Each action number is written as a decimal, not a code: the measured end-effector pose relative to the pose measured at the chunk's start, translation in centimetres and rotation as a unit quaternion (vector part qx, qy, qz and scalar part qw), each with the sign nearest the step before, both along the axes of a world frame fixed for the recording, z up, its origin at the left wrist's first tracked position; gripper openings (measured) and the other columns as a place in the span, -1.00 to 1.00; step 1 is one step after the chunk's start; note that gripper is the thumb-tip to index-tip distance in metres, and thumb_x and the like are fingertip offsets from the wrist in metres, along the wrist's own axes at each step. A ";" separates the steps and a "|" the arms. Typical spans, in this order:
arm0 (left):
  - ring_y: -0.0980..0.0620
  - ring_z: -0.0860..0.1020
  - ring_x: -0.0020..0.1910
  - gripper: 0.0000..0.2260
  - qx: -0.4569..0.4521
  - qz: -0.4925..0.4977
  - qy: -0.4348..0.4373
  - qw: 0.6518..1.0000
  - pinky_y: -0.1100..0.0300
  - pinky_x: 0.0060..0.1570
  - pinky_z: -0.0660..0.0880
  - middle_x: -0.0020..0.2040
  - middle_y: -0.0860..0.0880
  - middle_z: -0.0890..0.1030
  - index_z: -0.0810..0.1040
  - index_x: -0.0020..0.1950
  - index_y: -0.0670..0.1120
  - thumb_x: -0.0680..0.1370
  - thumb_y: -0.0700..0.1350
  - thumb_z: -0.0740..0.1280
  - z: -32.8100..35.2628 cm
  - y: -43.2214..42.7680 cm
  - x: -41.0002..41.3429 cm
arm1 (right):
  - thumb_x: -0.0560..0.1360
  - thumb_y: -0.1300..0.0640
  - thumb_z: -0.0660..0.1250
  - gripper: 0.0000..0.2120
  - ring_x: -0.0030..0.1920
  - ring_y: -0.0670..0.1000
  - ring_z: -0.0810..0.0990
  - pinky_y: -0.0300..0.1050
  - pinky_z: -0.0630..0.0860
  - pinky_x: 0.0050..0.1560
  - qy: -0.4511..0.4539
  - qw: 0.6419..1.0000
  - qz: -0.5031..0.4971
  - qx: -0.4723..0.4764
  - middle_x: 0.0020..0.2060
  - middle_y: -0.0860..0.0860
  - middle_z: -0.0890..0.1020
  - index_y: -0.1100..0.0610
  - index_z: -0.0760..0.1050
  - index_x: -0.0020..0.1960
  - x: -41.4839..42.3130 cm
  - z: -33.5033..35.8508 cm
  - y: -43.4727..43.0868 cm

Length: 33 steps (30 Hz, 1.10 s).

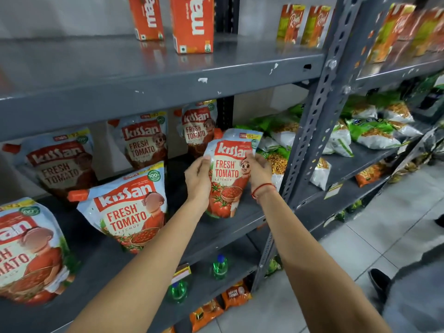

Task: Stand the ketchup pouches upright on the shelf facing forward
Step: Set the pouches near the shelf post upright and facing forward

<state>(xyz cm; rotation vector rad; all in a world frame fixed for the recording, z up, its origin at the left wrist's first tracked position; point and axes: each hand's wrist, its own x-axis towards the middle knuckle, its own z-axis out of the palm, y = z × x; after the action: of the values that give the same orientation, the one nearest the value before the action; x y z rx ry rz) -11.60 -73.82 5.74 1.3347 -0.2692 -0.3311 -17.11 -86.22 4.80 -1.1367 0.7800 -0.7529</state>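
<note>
A Kissan ketchup pouch [227, 181] stands upright at the right end of the grey middle shelf [249, 212], label facing me. My left hand [198, 176] grips its left edge and my right hand [259, 173] grips its right edge. A second pouch [249, 135] stands directly behind it, mostly hidden. Further pouches stand on the same shelf: one at front centre [129, 207], one at front left [28, 251], and three along the back at left [60, 164], middle [144, 140] and right [198, 126].
A perforated grey upright post [310, 131] borders the shelf on the right. Beyond it lie green and white snack bags [370, 133]. Orange juice cartons [192, 22] stand on the shelf above. Green bottles [219, 266] and orange packets sit below. The tiled floor is at lower right.
</note>
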 end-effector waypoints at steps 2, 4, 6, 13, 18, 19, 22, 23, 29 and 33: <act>0.08 0.60 -0.11 -0.87 0.001 -0.004 -0.068 0.998 0.22 -0.07 0.56 -0.11 -0.03 0.63 0.57 -0.06 -0.02 0.58 -0.10 0.23 0.1 0.0 0.0 | 0.48 0.03 0.37 -0.86 0.08 0.13 0.62 0.06 0.58 0.09 -0.038 0.999 -0.023 0.010 0.11 0.16 0.62 0.09 0.47 -0.11 0.0 1.2 -0.5; 0.20 0.58 -0.14 -0.87 0.001 0.009 -0.110 0.994 0.41 -0.14 0.52 -0.11 -0.01 0.63 0.58 0.02 -0.08 0.56 -0.11 0.26 0.0 0.1 0.1 | 0.47 0.00 0.37 -0.76 0.15 0.16 0.60 0.06 0.55 0.12 -0.068 0.997 -0.031 0.002 0.17 0.18 0.60 0.14 0.49 0.02 0.0 2.4 -1.2; 0.24 0.59 -0.16 -0.82 0.019 0.021 -0.144 0.989 0.47 -0.19 0.49 -0.10 -0.03 0.65 0.59 0.06 -0.16 0.54 -0.11 0.29 -0.1 0.3 0.3 | 0.47 -0.04 0.37 -0.73 0.10 0.05 0.61 -0.05 0.57 0.07 -0.051 0.997 -0.035 -0.039 0.10 0.06 0.63 0.11 0.53 0.06 0.0 3.1 -1.8; 0.38 0.55 -0.31 -0.78 0.117 -0.026 -0.312 0.942 0.48 -0.28 0.44 -0.24 0.08 0.65 0.65 -0.03 -0.15 0.51 -0.02 0.33 0.1 0.2 1.3 | 0.51 -0.05 0.31 -0.82 0.11 0.14 0.61 0.07 0.57 0.12 -0.031 0.998 -0.021 -0.057 0.12 0.14 0.61 0.06 0.48 -0.01 -0.7 2.8 -3.0; 0.17 0.61 -0.19 -0.78 0.046 -0.080 -0.100 0.991 0.31 -0.17 0.51 -0.14 -0.01 0.68 0.64 0.00 -0.16 0.54 -0.05 0.29 0.4 -0.2 1.2 | 0.53 0.06 0.31 -0.80 -0.11 0.05 0.67 -0.19 0.64 -0.18 -0.043 0.995 0.000 -0.085 0.05 0.19 0.64 0.17 0.45 0.04 -0.6 3.6 -3.6; 0.17 0.63 -0.18 -0.78 0.030 -0.082 -0.062 0.994 0.33 -0.17 0.53 -0.16 0.04 0.68 0.64 0.01 -0.15 0.53 -0.04 0.30 0.3 -0.2 1.1 | 0.53 0.07 0.31 -0.81 -0.19 -0.04 0.66 -0.28 0.61 -0.28 -0.045 0.995 -0.001 -0.092 0.01 0.17 0.64 0.18 0.45 0.04 -0.7 3.7 -3.7; 0.24 0.64 -0.19 -0.85 0.015 -0.108 -0.029 0.994 0.41 -0.26 0.53 -0.22 0.15 0.70 0.65 -0.10 0.04 0.52 0.02 0.31 -0.1 -0.2 0.8 | 0.51 0.01 0.33 -0.74 -0.14 -0.09 0.67 -0.22 0.63 -0.16 -0.038 0.993 0.024 -0.105 0.05 0.12 0.66 0.16 0.48 0.10 -0.9 3.0 -4.1; 0.26 0.64 -0.15 -0.88 0.024 -0.126 -0.039 0.991 0.44 -0.25 0.52 -0.19 0.18 0.70 0.63 -0.10 0.08 0.51 0.04 0.31 -0.6 -0.1 0.5 | 0.49 -0.05 0.34 -0.65 -0.05 -0.08 0.65 -0.15 0.61 -0.02 -0.027 0.993 0.042 -0.104 0.10 0.05 0.64 0.13 0.47 0.17 -1.1 2.5 -4.0; -0.02 0.49 0.26 -0.40 0.292 -0.268 -0.102 0.913 0.00 0.27 0.43 0.32 -0.08 0.49 0.32 0.37 -0.10 0.41 0.00 0.45 -7.2 0.7 -0.9 | 0.38 -0.28 0.35 -0.40 0.11 -0.06 0.59 -0.30 0.51 -0.13 0.063 0.987 0.124 -0.085 0.04 -0.19 0.59 -0.05 0.35 0.32 -3.0 -5.0 -1.4; -0.14 0.46 0.28 -0.46 0.372 -0.189 -0.182 0.890 -0.04 0.27 0.42 0.31 -0.15 0.50 0.32 0.37 -0.13 0.46 -0.02 0.40 -9.3 -0.1 -1.9 | 0.35 -0.20 0.40 -0.44 0.12 -0.05 0.59 -0.20 0.52 0.03 0.063 0.987 0.117 -0.092 0.12 -0.03 0.61 0.01 0.41 0.26 -3.8 -8.6 -0.2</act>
<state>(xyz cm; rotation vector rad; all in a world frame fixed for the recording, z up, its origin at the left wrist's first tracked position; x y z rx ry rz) -13.50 -73.89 -3.51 2.1130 -0.7803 -0.5422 -20.95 -86.41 -3.78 -1.4266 0.6763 -0.5695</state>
